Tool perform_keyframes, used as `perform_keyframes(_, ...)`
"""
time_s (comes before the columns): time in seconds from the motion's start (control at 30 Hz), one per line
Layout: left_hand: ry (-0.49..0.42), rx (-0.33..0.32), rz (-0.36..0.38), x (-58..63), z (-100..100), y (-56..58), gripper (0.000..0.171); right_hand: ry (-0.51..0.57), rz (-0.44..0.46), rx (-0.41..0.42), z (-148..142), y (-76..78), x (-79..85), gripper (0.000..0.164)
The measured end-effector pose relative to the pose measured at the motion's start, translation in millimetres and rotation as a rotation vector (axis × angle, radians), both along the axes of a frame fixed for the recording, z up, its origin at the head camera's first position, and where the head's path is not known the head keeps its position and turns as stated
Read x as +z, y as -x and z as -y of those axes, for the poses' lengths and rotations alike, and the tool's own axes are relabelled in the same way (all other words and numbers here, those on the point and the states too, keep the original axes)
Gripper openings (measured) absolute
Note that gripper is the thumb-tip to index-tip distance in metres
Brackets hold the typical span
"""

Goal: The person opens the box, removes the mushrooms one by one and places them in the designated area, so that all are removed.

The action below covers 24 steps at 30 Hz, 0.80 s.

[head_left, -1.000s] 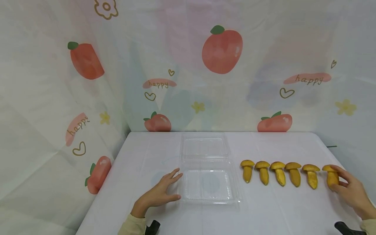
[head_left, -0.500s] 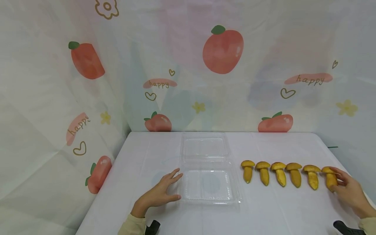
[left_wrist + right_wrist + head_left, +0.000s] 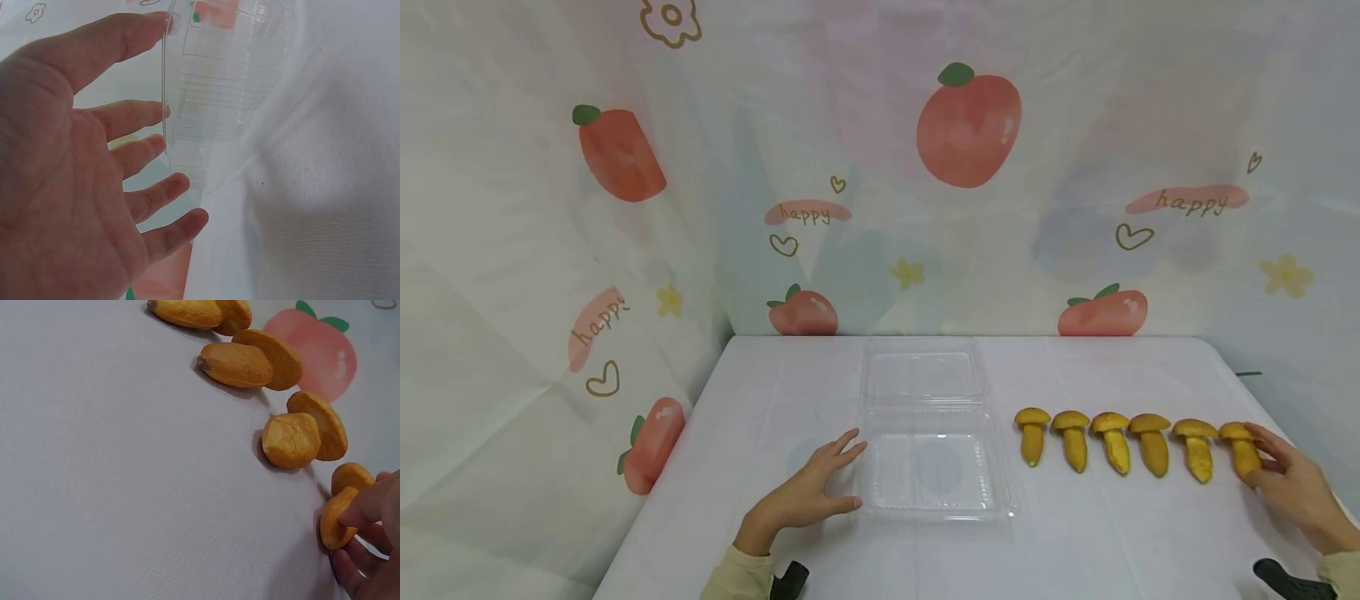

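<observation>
Several yellow-brown mushrooms lie in a row on the right of the table, caps pointing away. My right hand (image 3: 1292,483) pinches the rightmost mushroom (image 3: 1243,454) between thumb and fingers, which cover part of its right side. In the right wrist view the thumb presses on that mushroom's stem (image 3: 334,522). Left of the row, a clear plastic clamshell box (image 3: 925,510) lies with its lid (image 3: 923,343) folded back behind it. My left hand (image 3: 808,492) is spread at the box's left side, and in the left wrist view its fingertips stand right at the clear rim (image 3: 165,81).
A white cloth covers the table (image 3: 1075,550). Close to my right hand's mushroom lies a neighbouring mushroom (image 3: 1197,450), and the leftmost mushroom (image 3: 1032,435) lies near the box. A printed curtain (image 3: 880,150) rises behind the table and along its left side.
My right hand and the rightmost mushroom have shifted slightly left, and the mushroom's stem has turned a little to the right. The left hand and the box have stayed put.
</observation>
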<state>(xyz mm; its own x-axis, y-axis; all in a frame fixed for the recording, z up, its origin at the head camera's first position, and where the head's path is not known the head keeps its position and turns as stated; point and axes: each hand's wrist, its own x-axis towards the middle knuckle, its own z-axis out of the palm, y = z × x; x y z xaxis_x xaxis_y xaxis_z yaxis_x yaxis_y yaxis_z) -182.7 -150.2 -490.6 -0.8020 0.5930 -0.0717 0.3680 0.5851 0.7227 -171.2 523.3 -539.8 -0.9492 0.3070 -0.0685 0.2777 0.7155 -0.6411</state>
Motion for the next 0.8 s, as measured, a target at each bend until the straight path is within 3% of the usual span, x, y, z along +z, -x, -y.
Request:
perform_keyframes(0.3, 0.008, 0.000, -0.002, 1.3, 1, -0.6, 0.078, 0.021, 0.017, -0.005, -3, -0.3, 0.1, 0.079)
perform_keyframes(0.53, 0.013, 0.002, 0.003, 1.4, 0, 0.1, 0.078, 0.094, 0.079, -0.083, -6, -0.5, 0.6, 0.073)
perform_keyframes(0.8, 0.014, 0.003, 0.001, 2.2, 0, 0.3, 0.078, 0.081, 0.096, -0.127, -16, 1.2, -6.2, 0.074)
